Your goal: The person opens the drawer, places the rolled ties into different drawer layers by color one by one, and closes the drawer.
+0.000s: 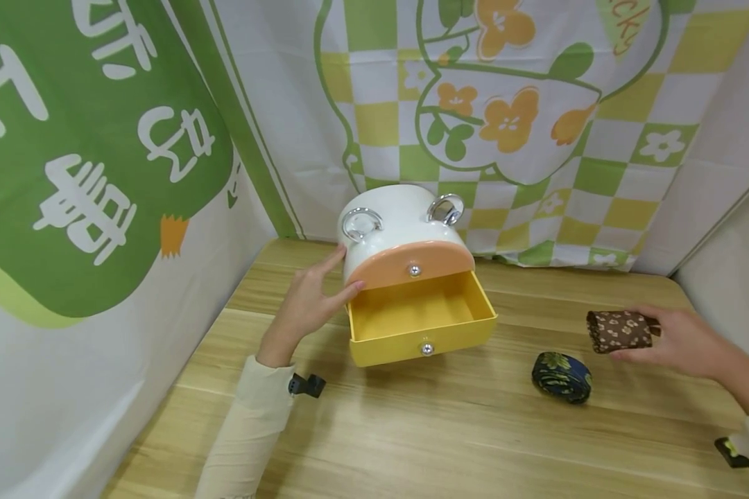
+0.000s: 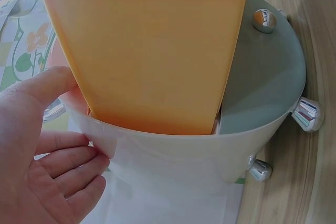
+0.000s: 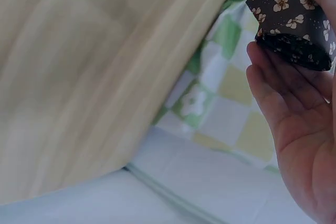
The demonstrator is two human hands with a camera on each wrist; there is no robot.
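Note:
A small white drawer box [image 1: 393,218] with chrome ring handles stands at the back of the wooden table [image 1: 449,430]. Its orange upper drawer front [image 1: 412,262] is closed and its yellow lower drawer [image 1: 421,319] is pulled out, showing nothing inside. My left hand [image 1: 308,298] rests with straight fingers against the box's left side; in the left wrist view the fingers [image 2: 73,169] touch the white wall [image 2: 173,171]. My right hand [image 1: 680,343] holds a brown flower-print fabric roll [image 1: 619,330] above the table at the right; that roll [image 3: 294,17] lies between thumb and fingers.
A dark blue and green patterned fabric roll [image 1: 562,376] lies on the table right of the drawer. A green and white printed backdrop [image 1: 487,104] closes off the back and left. A small black object [image 1: 732,452] lies at the table's right front edge.

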